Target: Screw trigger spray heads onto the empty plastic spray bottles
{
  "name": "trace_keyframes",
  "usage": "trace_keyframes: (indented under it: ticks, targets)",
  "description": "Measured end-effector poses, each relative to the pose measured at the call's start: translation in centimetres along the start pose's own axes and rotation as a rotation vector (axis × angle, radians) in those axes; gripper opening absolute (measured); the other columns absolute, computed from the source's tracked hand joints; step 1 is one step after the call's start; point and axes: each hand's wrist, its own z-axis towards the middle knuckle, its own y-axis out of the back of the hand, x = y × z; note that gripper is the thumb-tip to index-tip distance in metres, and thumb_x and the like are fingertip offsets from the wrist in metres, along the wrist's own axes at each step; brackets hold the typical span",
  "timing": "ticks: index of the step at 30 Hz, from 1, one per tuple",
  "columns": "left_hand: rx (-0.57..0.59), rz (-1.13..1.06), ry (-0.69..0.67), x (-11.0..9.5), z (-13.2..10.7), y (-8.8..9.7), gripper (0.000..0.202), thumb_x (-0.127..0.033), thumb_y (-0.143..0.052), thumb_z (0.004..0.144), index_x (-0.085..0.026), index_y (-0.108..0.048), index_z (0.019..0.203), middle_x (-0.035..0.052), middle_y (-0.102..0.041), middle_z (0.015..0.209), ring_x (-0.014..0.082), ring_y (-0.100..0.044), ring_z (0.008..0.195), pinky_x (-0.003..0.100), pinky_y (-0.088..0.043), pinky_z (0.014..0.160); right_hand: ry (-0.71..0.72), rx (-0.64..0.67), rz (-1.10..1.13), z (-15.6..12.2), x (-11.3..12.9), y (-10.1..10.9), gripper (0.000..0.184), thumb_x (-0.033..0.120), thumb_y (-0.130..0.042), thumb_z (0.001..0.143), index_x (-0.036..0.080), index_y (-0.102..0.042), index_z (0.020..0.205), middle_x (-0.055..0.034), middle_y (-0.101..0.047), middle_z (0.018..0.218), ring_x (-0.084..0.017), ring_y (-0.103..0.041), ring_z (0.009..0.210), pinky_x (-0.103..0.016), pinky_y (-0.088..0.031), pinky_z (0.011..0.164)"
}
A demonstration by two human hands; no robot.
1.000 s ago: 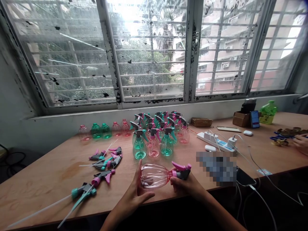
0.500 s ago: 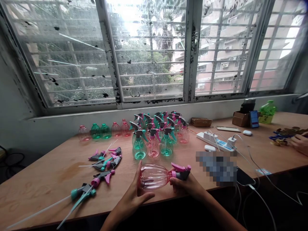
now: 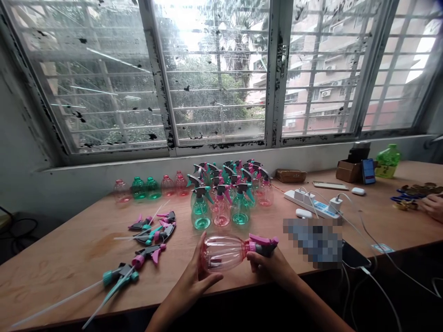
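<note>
A pink transparent spray bottle (image 3: pixel 223 252) lies sideways between my hands near the table's front edge, its spray head fitted on the neck and pointing right. My left hand (image 3: pixel 197 272) cups the bottle's base, the thumb below it. My right hand (image 3: pixel 270 265) grips the pink collar and grey spray head, fingers partly hidden behind. Just beyond stand several green and pink spray bottles (image 3: pixel 221 210) with heads on. To the left lie loose spray heads (image 3: pixel 148 256) with thin tubes. Further back, several bottles without heads (image 3: pixel 139 188) line the wall.
A white power strip (image 3: pixel 311 204) with chargers and cables sits at the right, near a phone (image 3: pixel 356 254) and a blurred patch. A brown box (image 3: pixel 349 170) and a green jug (image 3: pixel 387 161) stand at the back right. Another person's hand (image 3: pixel 432 206) shows at the far right edge.
My right hand has shifted slightly right and turned a little with the spray head. My left hand stays around the bottle's base. The view has moved slightly.
</note>
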Motion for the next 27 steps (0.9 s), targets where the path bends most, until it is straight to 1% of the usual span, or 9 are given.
trace_keyframes:
  ticks: [2, 5, 9, 11, 14, 17, 20, 24, 27]
  targets:
    - [-0.001, -0.016, 0.002, 0.0, 0.1, 0.0, 0.106, -0.034, -0.075, 0.085, -0.035, 0.001, 0.159, 0.0113, -0.021, 0.166, 0.0353, -0.038, 0.145, 0.051, -0.031, 0.12, 0.012, -0.017, -0.007, -0.1, 0.4, -0.1, 0.048, 0.058, -0.081, 0.071, 0.018, -0.065, 0.091, 0.0035, -0.064, 0.051, -0.016, -0.058, 0.044, -0.026, -0.043, 0.044]
    - [0.009, -0.067, -0.004, 0.1, 0.3, -0.1, 0.107, -0.034, -0.075, 0.085, -0.033, 0.003, 0.158, 0.0135, -0.03, 0.161, 0.0347, -0.041, 0.143, 0.051, -0.034, 0.118, 0.034, -0.026, -0.003, -0.2, 0.9, -0.1, 0.049, 0.061, -0.082, 0.067, 0.017, -0.065, 0.082, 0.0025, -0.063, 0.05, -0.016, -0.057, 0.044, -0.027, -0.044, 0.045]
    - [-0.035, 0.048, -0.014, 0.0, 0.3, -0.1, 0.107, -0.034, -0.077, 0.083, -0.032, -0.001, 0.159, 0.0127, -0.026, 0.163, 0.0342, -0.034, 0.147, 0.049, -0.026, 0.122, 0.019, 0.004, -0.03, -0.3, 1.3, 0.0, 0.05, 0.064, -0.078, 0.071, 0.016, -0.067, 0.07, -0.0002, -0.063, 0.05, -0.015, -0.057, 0.044, -0.025, -0.043, 0.044]
    - [-0.049, 0.108, -0.018, -0.1, 0.1, -0.1, 0.109, -0.035, -0.076, 0.083, -0.032, 0.002, 0.159, 0.0122, -0.024, 0.164, 0.0345, -0.034, 0.147, 0.049, -0.025, 0.122, 0.025, 0.029, -0.024, -0.4, 1.3, -0.1, 0.05, 0.064, -0.076, 0.074, 0.015, -0.068, 0.07, -0.0009, -0.063, 0.052, -0.015, -0.057, 0.045, -0.024, -0.041, 0.043]
    - [-0.025, 0.121, -0.024, -0.2, 0.0, -0.2, 0.108, -0.034, -0.071, 0.087, -0.033, 0.01, 0.158, 0.0121, -0.032, 0.161, 0.0335, -0.04, 0.143, 0.05, -0.028, 0.121, 0.034, 0.063, 0.011, -0.5, 1.4, -0.4, 0.049, 0.064, -0.074, 0.076, 0.016, -0.067, 0.072, -0.0005, -0.063, 0.056, -0.012, -0.053, 0.043, -0.022, -0.038, 0.041]
    - [-0.024, 0.131, -0.042, -0.3, -0.1, -0.1, 0.106, -0.033, -0.072, 0.087, -0.034, 0.007, 0.158, 0.0106, -0.033, 0.161, 0.0329, -0.038, 0.145, 0.049, -0.027, 0.122, 0.042, 0.063, 0.051, -0.5, 1.3, -0.7, 0.047, 0.063, -0.075, 0.077, 0.017, -0.065, 0.078, -0.0005, -0.065, 0.062, -0.01, -0.049, 0.041, -0.021, -0.035, 0.038]
    - [0.005, 0.086, -0.021, -0.3, -0.2, 0.0, 0.109, -0.035, -0.074, 0.085, -0.033, 0.007, 0.158, 0.0114, -0.035, 0.159, 0.0331, -0.038, 0.144, 0.049, -0.029, 0.121, 0.062, 0.034, 0.065, -0.5, 1.0, -0.7, 0.044, 0.06, -0.076, 0.078, 0.017, -0.064, 0.081, -0.0009, -0.066, 0.065, -0.01, -0.051, 0.043, -0.021, -0.036, 0.039]
    - [0.031, 0.038, -0.005, -0.2, -0.3, 0.1, 0.108, -0.036, -0.073, 0.087, -0.034, 0.009, 0.158, 0.0118, -0.031, 0.161, 0.0326, -0.037, 0.145, 0.049, -0.027, 0.122, 0.051, 0.015, 0.054, -0.5, 0.8, -0.4, 0.044, 0.059, -0.076, 0.078, 0.017, -0.065, 0.078, 0.0002, -0.063, 0.063, -0.012, -0.052, 0.047, -0.022, -0.038, 0.044]
    - [0.035, 0.046, 0.004, 0.1, -0.2, 0.1, 0.111, -0.036, -0.072, 0.088, -0.031, 0.013, 0.157, 0.015, -0.049, 0.149, 0.0325, -0.049, 0.136, 0.051, -0.033, 0.118, 0.059, 0.031, 0.044, -0.6, 0.5, -0.2, 0.043, 0.058, -0.076, 0.08, 0.016, -0.066, 0.075, 0.0003, -0.062, 0.064, -0.012, -0.052, 0.05, -0.024, -0.04, 0.048]
